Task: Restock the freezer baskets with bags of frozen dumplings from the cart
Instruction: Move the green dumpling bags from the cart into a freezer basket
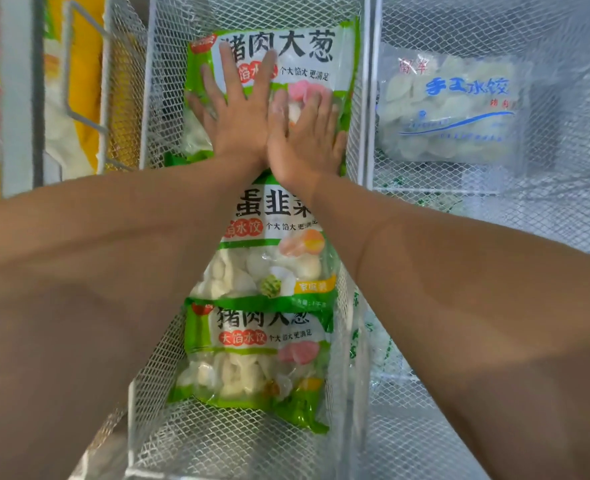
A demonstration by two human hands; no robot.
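Three green-and-white dumpling bags lie in a row in the middle white mesh basket. The far bag lies at the basket's far end. My left hand presses flat on its left half, fingers spread and straight. My right hand presses on its lower right part, fingers slightly bent over the bag's surface. The two hands touch side by side. A middle bag lies below my wrists, and a near bag overlaps its lower edge.
The mesh basket to the right holds a clear bag with blue print. On the left, a wire divider fronts yellow and white packages. My bare forearms cross the lower view on both sides.
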